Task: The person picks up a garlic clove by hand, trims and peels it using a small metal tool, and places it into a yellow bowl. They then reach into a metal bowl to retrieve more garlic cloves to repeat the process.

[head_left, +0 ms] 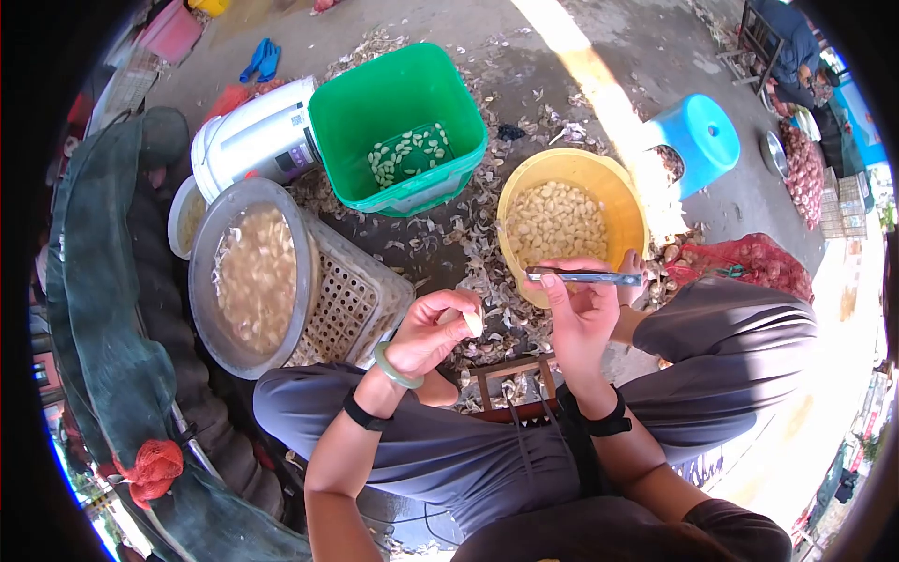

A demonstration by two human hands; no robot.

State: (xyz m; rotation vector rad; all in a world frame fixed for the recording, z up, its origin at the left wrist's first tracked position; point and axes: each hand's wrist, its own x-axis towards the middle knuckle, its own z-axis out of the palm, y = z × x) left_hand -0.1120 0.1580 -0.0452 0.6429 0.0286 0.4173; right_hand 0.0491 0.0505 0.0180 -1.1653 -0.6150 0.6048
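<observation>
My left hand (pixel 429 335), with a pale green bangle at its wrist, pinches a garlic clove (pixel 474 322) between thumb and fingers. A small knife (pixel 585 277) lies level in my right hand (pixel 582 323), thumb and fingers closed on it. Just beyond the knife stands a yellow tub (pixel 629 201) with many garlic cloves (pixel 552 220) in it. Farther off, a green bin (pixel 361 122) has several pale cloves (pixel 407 155) on its bottom. To the left, a grey basin (pixel 208 309) of cloves in cloudy water rests by an upturned perforated crate (pixel 342 295).
Garlic skins (pixel 473 253) litter the ground. A white bucket (pixel 253 136) lies behind the basin. On the right are a blue stool (pixel 688 145) and a red net bag of garlic (pixel 749 262). Another person (pixel 791 47) sits at the far right. Blue gloves (pixel 262 60) lie far left.
</observation>
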